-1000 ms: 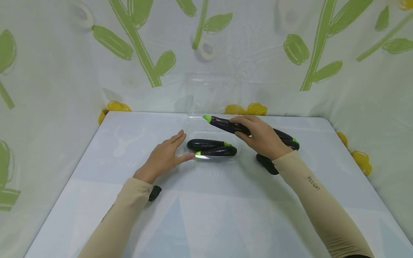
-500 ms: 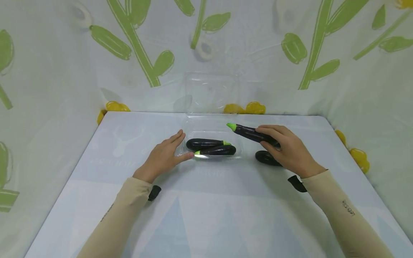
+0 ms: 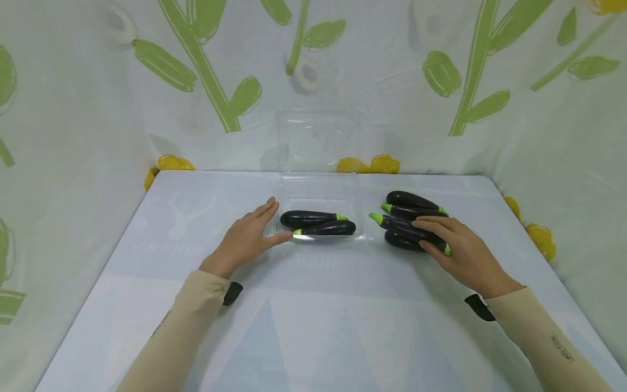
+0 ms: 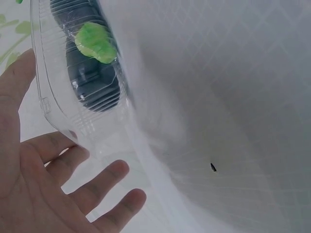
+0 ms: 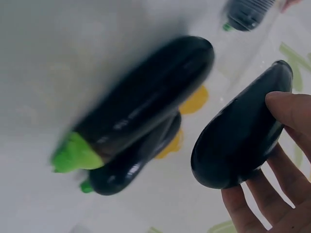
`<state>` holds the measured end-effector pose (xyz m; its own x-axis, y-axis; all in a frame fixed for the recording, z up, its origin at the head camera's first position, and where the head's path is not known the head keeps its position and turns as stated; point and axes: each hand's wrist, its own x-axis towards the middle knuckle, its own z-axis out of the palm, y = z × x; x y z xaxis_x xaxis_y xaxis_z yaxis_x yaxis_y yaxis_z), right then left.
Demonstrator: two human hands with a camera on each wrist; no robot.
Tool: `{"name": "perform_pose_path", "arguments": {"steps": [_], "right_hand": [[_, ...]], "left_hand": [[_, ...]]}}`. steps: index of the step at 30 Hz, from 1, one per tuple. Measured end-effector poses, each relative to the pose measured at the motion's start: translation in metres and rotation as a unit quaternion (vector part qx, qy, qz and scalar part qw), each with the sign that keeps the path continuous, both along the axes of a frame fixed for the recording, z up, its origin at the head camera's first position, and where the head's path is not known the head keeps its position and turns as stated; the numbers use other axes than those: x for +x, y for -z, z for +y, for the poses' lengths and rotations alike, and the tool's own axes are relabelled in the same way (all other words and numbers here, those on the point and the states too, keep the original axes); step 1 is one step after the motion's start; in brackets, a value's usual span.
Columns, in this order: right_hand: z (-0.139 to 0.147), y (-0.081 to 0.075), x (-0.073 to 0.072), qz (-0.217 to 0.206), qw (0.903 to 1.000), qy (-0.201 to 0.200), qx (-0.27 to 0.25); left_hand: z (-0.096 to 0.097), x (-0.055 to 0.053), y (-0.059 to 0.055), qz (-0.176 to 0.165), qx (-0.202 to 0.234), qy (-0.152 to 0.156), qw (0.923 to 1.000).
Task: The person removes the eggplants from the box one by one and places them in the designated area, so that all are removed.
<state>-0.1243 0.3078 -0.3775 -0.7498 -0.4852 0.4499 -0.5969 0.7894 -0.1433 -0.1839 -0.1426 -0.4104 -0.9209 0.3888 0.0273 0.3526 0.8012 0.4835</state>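
A clear plastic clamshell box [image 3: 318, 202] stands with its lid [image 3: 315, 141] raised at the back. Two dark eggplants lie in its tray, a rear eggplant [image 3: 308, 219] and a front eggplant [image 3: 329, 228]. My left hand [image 3: 245, 242] is spread at the box's left front corner, thumb along the front edge; in the left wrist view the fingers [image 4: 97, 187] look straight beside the plastic. My right hand [image 3: 458, 250] pinches another eggplant [image 5: 238, 136] between thumb and fingers, its green stem pointing left, above the loose eggplants right of the box.
Several loose eggplants lie by the right hand, among them one at the back [image 3: 411, 200] and one in front [image 3: 403, 241]. A patterned curtain [image 3: 382, 81] stands behind the white table [image 3: 313, 326]. Dark straps [image 3: 479, 307] hang at the wrists.
My right hand has carried its eggplant from above the box rightward and down over the loose eggplants, uncovering those at the back. The left hand has stayed at the box.
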Motion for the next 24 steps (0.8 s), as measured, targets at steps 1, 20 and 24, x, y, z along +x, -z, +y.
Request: {"name": "perform_pose_path", "arguments": {"steps": [1, 20, 24], "right_hand": [[0.002, 0.003, 0.002, 0.0, 1.0, 0.0, 0.003], [0.02, 0.033, 0.027, 0.0, 0.9996, 0.015, 0.026], [0.025, 0.038, 0.029, -0.017, 0.9993, 0.017, 0.03]], "left_hand": [[0.0, 0.0, 0.0, 0.0, -0.001, 0.001, 1.0], [0.002, 0.001, 0.001, -0.006, -0.003, 0.0, 1.0], [0.001, 0.001, 0.001, -0.007, -0.004, -0.004, 1.0]]}}
